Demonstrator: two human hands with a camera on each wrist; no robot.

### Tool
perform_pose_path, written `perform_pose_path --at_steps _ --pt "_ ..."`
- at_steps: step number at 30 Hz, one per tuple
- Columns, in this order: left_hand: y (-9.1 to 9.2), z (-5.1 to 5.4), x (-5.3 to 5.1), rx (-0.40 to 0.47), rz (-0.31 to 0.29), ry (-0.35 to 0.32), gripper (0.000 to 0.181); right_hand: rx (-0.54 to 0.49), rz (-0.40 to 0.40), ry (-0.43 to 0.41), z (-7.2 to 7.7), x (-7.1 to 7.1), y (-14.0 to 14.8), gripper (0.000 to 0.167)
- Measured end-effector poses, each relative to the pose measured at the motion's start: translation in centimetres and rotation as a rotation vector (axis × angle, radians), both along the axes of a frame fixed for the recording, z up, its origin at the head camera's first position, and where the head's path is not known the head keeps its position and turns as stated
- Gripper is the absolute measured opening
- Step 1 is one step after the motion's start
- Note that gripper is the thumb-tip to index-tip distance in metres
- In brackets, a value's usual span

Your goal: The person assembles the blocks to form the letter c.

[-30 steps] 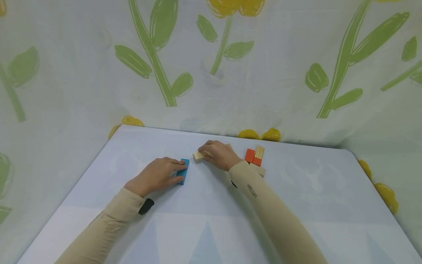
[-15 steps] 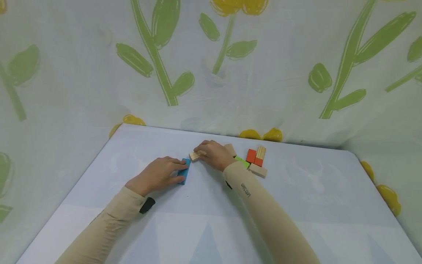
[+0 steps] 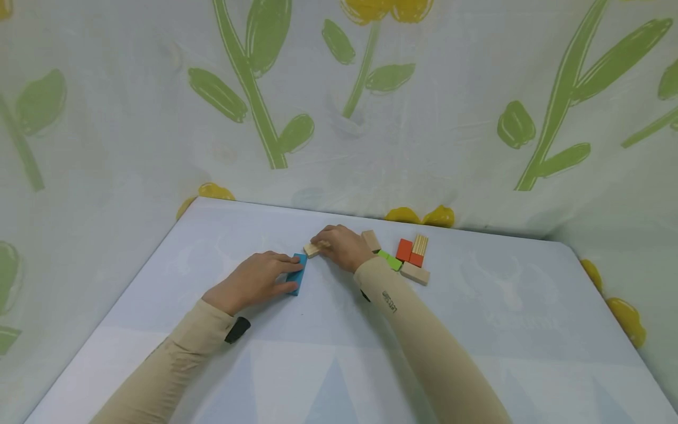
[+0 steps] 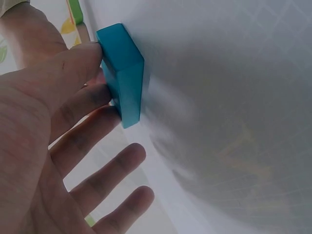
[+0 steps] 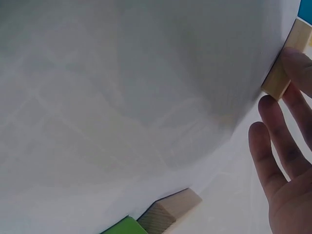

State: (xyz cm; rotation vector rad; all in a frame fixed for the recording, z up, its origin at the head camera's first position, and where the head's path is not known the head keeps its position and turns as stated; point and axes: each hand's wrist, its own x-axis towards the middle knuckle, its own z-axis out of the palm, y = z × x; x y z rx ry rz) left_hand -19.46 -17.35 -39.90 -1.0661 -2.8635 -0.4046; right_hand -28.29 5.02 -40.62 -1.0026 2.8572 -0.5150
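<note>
A blue rectangular block lies on the table left of centre, and my left hand holds it between thumb and fingers. In the left wrist view the thumb presses one end of the blue block, while two fingers stay off it. My right hand pinches a plain wooden block just beyond the blue one's far end. Seen from the right wrist, thumb and fingers grip the wooden block, its end close to a blue corner. Whether the two blocks touch, I cannot tell.
Right of my right hand lie green blocks, a plain wooden block and another wooden block. Red blocks and a striped wooden piece sit beside them. A flower-patterned cloth rises behind the table.
My right hand has moved left with the wooden block, bringing it up to the blue block's far end. Green blocks have come into sight behind it. My left hand stays in place.
</note>
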Motion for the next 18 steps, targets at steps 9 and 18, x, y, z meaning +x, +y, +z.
perform_pose_path --at_steps 9,18 --pt "-0.04 -0.05 0.08 0.015 0.008 0.006 0.046 -0.044 -0.012 -0.043 -0.17 -0.55 -0.39 0.031" --pt "0.13 -0.13 -0.15 0.022 0.001 -0.004 0.047 -0.022 -0.025 -0.076 0.02 -0.59 -0.52 0.032"
